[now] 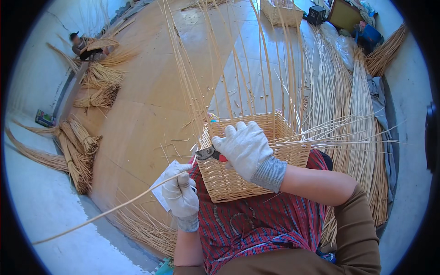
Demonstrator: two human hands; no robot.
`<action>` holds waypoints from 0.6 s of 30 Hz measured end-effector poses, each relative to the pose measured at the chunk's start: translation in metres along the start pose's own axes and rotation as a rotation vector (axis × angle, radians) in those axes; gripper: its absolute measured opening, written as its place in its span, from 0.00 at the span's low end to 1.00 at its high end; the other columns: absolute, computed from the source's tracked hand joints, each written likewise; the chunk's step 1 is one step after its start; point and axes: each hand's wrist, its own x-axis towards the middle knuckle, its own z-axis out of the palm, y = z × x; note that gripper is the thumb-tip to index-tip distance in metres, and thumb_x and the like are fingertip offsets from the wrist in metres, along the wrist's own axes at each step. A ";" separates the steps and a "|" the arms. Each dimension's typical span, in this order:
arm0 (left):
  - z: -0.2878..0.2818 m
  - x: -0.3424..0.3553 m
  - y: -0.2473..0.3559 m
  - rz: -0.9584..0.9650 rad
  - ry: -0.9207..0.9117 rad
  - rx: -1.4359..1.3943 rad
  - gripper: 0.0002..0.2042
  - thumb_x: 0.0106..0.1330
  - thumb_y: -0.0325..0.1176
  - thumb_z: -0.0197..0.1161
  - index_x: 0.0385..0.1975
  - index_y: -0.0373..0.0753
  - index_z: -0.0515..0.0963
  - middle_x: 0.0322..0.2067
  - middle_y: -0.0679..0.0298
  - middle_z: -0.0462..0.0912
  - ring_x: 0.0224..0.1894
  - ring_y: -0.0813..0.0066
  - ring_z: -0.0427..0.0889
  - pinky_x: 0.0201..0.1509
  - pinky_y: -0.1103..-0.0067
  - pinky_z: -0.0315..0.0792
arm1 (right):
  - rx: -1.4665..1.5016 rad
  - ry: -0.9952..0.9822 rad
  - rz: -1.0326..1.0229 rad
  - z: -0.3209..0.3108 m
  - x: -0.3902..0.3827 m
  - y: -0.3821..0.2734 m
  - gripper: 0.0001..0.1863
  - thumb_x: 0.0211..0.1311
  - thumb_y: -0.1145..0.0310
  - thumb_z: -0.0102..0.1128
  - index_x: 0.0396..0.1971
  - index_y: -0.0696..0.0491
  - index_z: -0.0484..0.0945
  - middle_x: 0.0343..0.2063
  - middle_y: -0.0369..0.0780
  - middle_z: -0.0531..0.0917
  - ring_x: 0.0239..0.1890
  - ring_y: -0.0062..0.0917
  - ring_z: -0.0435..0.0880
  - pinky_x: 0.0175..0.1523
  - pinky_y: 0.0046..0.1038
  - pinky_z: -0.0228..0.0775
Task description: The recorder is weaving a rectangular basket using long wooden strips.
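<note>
A half-woven wicker basket [220, 185] rests on my lap over red striped cloth, with tall upright stakes and loose strands trailing right. My gloved right hand [245, 149] is closed on pruning shears [204, 153] with a red handle, their blades at the basket's left side beside the tip of a cane. My gloved left hand [178, 190] pinches that long pale cane [114, 208], which runs out to the lower left. A white sheet [159, 190] shows behind my left hand; whether I touch it I cannot tell.
Reed bundles [75, 156] lie along the left wall, long pale reeds [357, 183] along the right. Another person [85, 48] sits at the far left with wickerwork. A second basket [280, 13], black box [316, 16] and blue container [369, 36] stand at the back. Cane scraps litter the floor.
</note>
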 end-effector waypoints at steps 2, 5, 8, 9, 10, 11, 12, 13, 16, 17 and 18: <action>-0.004 0.007 -0.003 -0.062 0.107 -0.091 0.13 0.82 0.39 0.55 0.41 0.35 0.77 0.33 0.65 0.79 0.21 0.86 0.71 0.26 0.84 0.67 | 0.024 -0.093 -0.069 -0.014 -0.003 0.004 0.24 0.49 0.53 0.78 0.47 0.43 0.84 0.32 0.39 0.81 0.38 0.35 0.85 0.40 0.40 0.74; -0.012 0.019 -0.010 -0.195 0.365 -0.276 0.09 0.82 0.37 0.53 0.39 0.41 0.72 0.37 0.64 0.77 0.25 0.86 0.73 0.26 0.86 0.70 | 0.246 -0.328 -0.160 -0.055 -0.024 0.017 0.16 0.57 0.56 0.72 0.45 0.42 0.86 0.32 0.40 0.82 0.38 0.38 0.87 0.40 0.43 0.77; 0.000 0.017 -0.016 -0.369 0.250 -0.348 0.05 0.80 0.32 0.53 0.42 0.41 0.74 0.39 0.65 0.77 0.33 0.83 0.77 0.31 0.83 0.74 | 0.363 -0.218 -0.135 -0.095 -0.042 0.024 0.21 0.54 0.53 0.75 0.50 0.38 0.86 0.31 0.42 0.81 0.38 0.40 0.87 0.43 0.44 0.78; 0.023 0.003 -0.014 -0.212 0.152 -0.402 0.06 0.73 0.31 0.57 0.45 0.40 0.76 0.40 0.63 0.79 0.37 0.76 0.79 0.37 0.77 0.76 | 0.410 -0.137 -0.163 -0.105 -0.044 0.024 0.25 0.54 0.54 0.75 0.53 0.38 0.84 0.32 0.43 0.81 0.36 0.41 0.86 0.42 0.43 0.78; 0.047 -0.010 -0.011 -0.025 0.021 -0.361 0.11 0.67 0.29 0.62 0.49 0.40 0.77 0.41 0.62 0.80 0.41 0.70 0.81 0.44 0.70 0.78 | 0.373 -0.083 -0.164 -0.113 -0.042 0.022 0.25 0.53 0.54 0.75 0.54 0.38 0.84 0.32 0.42 0.81 0.36 0.41 0.86 0.42 0.43 0.78; 0.061 -0.023 -0.008 0.445 -0.147 0.466 0.13 0.63 0.31 0.62 0.47 0.38 0.78 0.43 0.54 0.82 0.37 0.62 0.84 0.39 0.69 0.79 | 0.335 -0.022 -0.168 -0.118 -0.038 0.022 0.26 0.52 0.54 0.76 0.54 0.37 0.84 0.32 0.42 0.81 0.37 0.41 0.86 0.42 0.43 0.78; 0.083 -0.036 -0.004 0.427 -0.309 0.526 0.18 0.64 0.31 0.60 0.54 0.37 0.75 0.42 0.55 0.83 0.34 0.63 0.85 0.36 0.69 0.79 | 0.297 0.042 -0.176 -0.122 -0.032 0.020 0.27 0.52 0.54 0.76 0.54 0.37 0.83 0.33 0.41 0.81 0.37 0.41 0.86 0.42 0.43 0.78; 0.106 -0.050 0.000 0.394 -0.462 0.671 0.23 0.66 0.31 0.58 0.61 0.36 0.71 0.41 0.55 0.84 0.30 0.63 0.86 0.32 0.68 0.79 | 0.169 0.146 -0.261 -0.124 -0.023 0.021 0.21 0.55 0.56 0.73 0.51 0.38 0.84 0.33 0.37 0.82 0.40 0.34 0.86 0.42 0.40 0.77; 0.158 -0.074 0.013 0.250 -0.478 0.764 0.35 0.67 0.32 0.56 0.76 0.34 0.58 0.41 0.54 0.86 0.29 0.66 0.88 0.28 0.67 0.80 | -0.460 0.035 -0.332 -0.118 0.007 0.025 0.12 0.57 0.61 0.69 0.42 0.39 0.86 0.33 0.32 0.83 0.42 0.28 0.86 0.45 0.34 0.76; 0.170 -0.070 0.012 0.033 -0.604 0.649 0.41 0.68 0.31 0.55 0.80 0.32 0.45 0.47 0.51 0.85 0.32 0.66 0.89 0.27 0.65 0.81 | -0.502 -0.013 -0.352 -0.114 0.014 0.026 0.09 0.58 0.62 0.68 0.39 0.39 0.85 0.33 0.31 0.83 0.43 0.26 0.85 0.45 0.33 0.75; 0.178 -0.067 0.013 0.090 -0.500 0.640 0.40 0.68 0.32 0.55 0.79 0.32 0.47 0.47 0.50 0.84 0.33 0.66 0.89 0.28 0.66 0.81 | -0.540 -0.050 -0.371 -0.109 0.020 0.028 0.06 0.58 0.62 0.67 0.37 0.40 0.84 0.33 0.31 0.83 0.43 0.24 0.85 0.46 0.32 0.75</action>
